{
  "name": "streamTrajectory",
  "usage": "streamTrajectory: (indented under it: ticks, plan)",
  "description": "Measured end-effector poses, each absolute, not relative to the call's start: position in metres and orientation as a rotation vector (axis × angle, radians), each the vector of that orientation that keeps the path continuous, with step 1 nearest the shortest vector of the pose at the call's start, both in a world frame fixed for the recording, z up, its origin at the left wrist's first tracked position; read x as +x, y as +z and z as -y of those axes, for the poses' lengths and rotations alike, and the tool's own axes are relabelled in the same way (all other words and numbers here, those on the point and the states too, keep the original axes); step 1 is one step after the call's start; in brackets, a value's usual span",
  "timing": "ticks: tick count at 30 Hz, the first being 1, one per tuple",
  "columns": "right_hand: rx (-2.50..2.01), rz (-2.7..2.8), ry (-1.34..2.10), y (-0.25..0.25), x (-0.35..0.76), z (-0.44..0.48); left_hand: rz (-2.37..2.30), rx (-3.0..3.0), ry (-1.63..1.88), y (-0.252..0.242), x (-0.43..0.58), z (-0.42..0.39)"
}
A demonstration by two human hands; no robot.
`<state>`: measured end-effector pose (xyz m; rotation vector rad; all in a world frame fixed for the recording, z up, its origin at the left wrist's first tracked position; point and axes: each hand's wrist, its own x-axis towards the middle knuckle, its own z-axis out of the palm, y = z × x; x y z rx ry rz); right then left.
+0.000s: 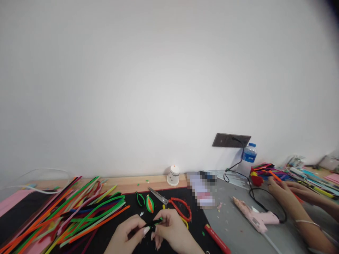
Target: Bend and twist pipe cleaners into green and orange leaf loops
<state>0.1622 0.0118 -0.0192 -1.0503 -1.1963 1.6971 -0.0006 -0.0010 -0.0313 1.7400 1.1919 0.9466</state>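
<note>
Between my fingertips is a short black and green pipe cleaner piece (153, 223). My left hand (129, 233) pinches its near-left part, and my right hand (172, 229) pinches the other side, the two thumbs almost meeting. Just beyond my hands on the black mat (127, 211) lie a leaf-shaped loop of black and green pipe cleaner (140, 199) and a green leaf shape with an orange middle (150, 204). Scissors with red handles (180, 208) rest behind my right hand, and a yellow-handled tool is partly hidden by that hand.
Many coloured pipe cleaners (87, 215) spread over the left side. A white cup-shaped container (173, 175) stands by the wall. Rightward are a red tube-like tool (217, 239), a pink glue gun (255, 216) with its cord, a water bottle (249, 159) and another person's hands (286, 194).
</note>
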Motion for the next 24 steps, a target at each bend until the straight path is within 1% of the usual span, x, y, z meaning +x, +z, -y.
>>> streamTrajectory:
  ticks: [8,17,24]
  plan:
    - [-1.154,1.143,1.739,-0.0092,0.1587,-0.0073,-1.197,1.642,1.021,-0.0361,0.0020,0.0024]
    - [-1.141,1.130,1.770,-0.0097,0.1577,-0.0070,-1.152,1.484,1.030,-0.0336,0.0019,0.0013]
    - [-1.085,1.307,1.732,-0.0187,0.1591,-0.0107,-1.197,1.518,0.999,-0.0349,-0.0010,0.0014]
